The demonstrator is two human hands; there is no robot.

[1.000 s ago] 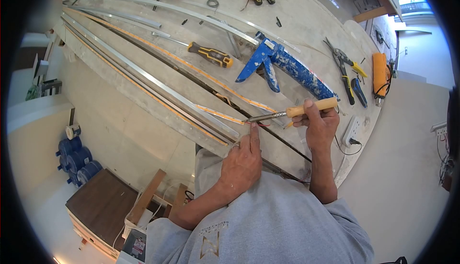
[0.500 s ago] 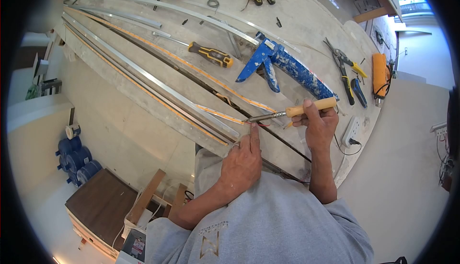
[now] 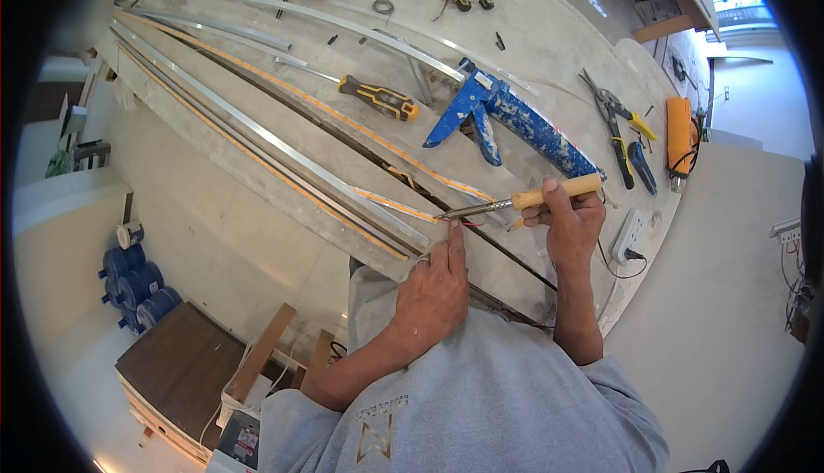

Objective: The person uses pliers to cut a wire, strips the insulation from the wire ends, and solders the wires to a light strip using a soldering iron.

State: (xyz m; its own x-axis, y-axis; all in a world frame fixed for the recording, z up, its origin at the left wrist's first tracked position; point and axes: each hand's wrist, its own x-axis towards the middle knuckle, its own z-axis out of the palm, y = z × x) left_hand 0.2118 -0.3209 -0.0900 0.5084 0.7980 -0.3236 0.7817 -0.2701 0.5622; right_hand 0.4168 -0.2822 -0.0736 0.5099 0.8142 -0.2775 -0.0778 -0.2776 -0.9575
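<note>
In the head view my right hand point(image 3: 573, 228) is wrapped round the wooden handle of a soldering iron point(image 3: 528, 199). The iron's tip touches the end of an orange-and-white LED strip point(image 3: 399, 207). A thin red wire point(image 3: 473, 224) reaches to that same end. My left hand point(image 3: 435, 293) rests on the table edge, its index finger stretched out and pressing the wire down close to the tip; its other fingers are curled. A second LED strip point(image 3: 343, 123) runs alongside, further back. Whether solder is at the joint is too small to tell.
Behind my hands lie a blue caulking gun point(image 3: 536, 130), a screwdriver point(image 3: 378, 98), metal channels point(image 3: 249, 125) and tin snips point(image 3: 614, 117). An orange heat gun point(image 3: 679, 134) is at the right edge. A white power strip point(image 3: 633, 233) with a plugged cord sits beside my right wrist.
</note>
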